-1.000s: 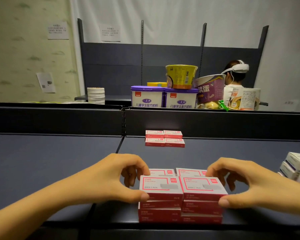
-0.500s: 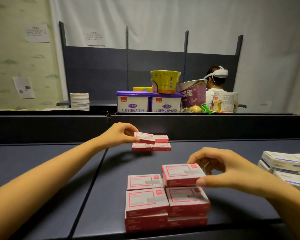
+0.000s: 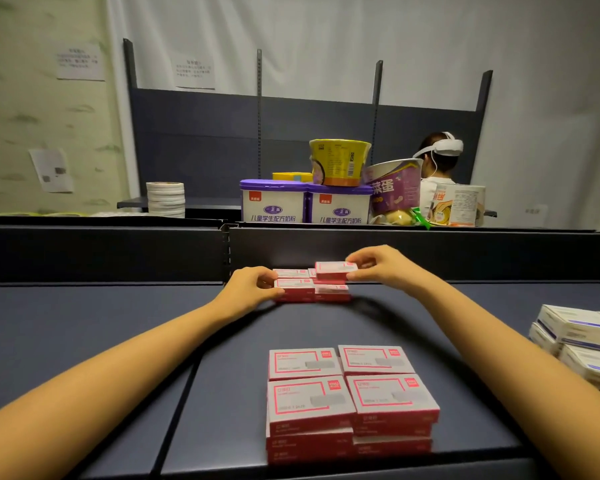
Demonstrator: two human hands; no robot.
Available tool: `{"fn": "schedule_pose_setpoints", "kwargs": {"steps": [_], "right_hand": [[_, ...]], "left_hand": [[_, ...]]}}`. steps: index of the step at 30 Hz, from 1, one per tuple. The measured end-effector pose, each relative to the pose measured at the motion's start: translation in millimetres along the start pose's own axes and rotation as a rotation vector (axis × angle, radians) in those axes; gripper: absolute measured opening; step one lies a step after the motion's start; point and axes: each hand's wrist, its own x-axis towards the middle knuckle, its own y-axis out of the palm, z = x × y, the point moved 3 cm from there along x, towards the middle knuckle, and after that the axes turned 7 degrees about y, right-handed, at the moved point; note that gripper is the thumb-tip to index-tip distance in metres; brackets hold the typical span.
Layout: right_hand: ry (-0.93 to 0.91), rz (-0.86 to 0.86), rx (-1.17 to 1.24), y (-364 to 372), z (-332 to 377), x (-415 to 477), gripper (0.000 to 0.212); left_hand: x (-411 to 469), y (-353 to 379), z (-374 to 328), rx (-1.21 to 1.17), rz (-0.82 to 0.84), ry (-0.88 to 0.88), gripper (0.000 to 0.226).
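Small red-and-white boxes lie in two groups on a dark shelf [image 3: 84,327]. The near stack [image 3: 350,400] sits by the front edge, several boxes in layers. The far group [image 3: 329,292] stands against the shelf's back wall. My left hand [image 3: 253,289] holds a red box [image 3: 293,286] at the far group's left side, thumb and fingers curled round its end. My right hand [image 3: 378,268] pinches another red box [image 3: 333,270] just above the far group's right side.
White-and-blue boxes [image 3: 582,341] are piled at the shelf's right edge. Behind the back wall stand two purple-lidded tubs [image 3: 305,202], noodle bowls [image 3: 340,161] and a stack of white tape rolls [image 3: 165,199]. A person wearing a headset [image 3: 437,157] sits beyond them.
My right hand has carried a red box from the near stack to the far group. My left hand has set its box lower onto the group's left side and still holds it.
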Motion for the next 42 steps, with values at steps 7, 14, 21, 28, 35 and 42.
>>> {"fn": "schedule_pose_setpoints", "kwargs": {"steps": [7, 14, 21, 28, 35, 42], "right_hand": [[0.031, 0.046, 0.006, 23, -27, 4, 0.037], [-0.018, -0.048, -0.022, 34, -27, 7, 0.034], [-0.115, -0.179, -0.007, 0, 8, -20, 0.046], [-0.186, 0.041, 0.15, -13, 30, -123, 0.024], [-0.17, 0.263, 0.099, -5, 1, -189, 0.053], [-0.143, 0.275, 0.1, 3, -5, -202, 0.07]], "left_hand": [[0, 3, 5, -0.017, -0.045, -0.022, 0.034], [0, 5, 10, 0.002, -0.056, -0.028, 0.036], [-11, -30, -49, 0.077, -0.19, 0.134, 0.039], [-99, -56, -117, -0.08, -0.054, 0.219, 0.014], [-165, -44, -107, -0.019, 0.19, 0.145, 0.054], [-174, -39, -114, 0.034, 0.22, 0.103, 0.05]]}}
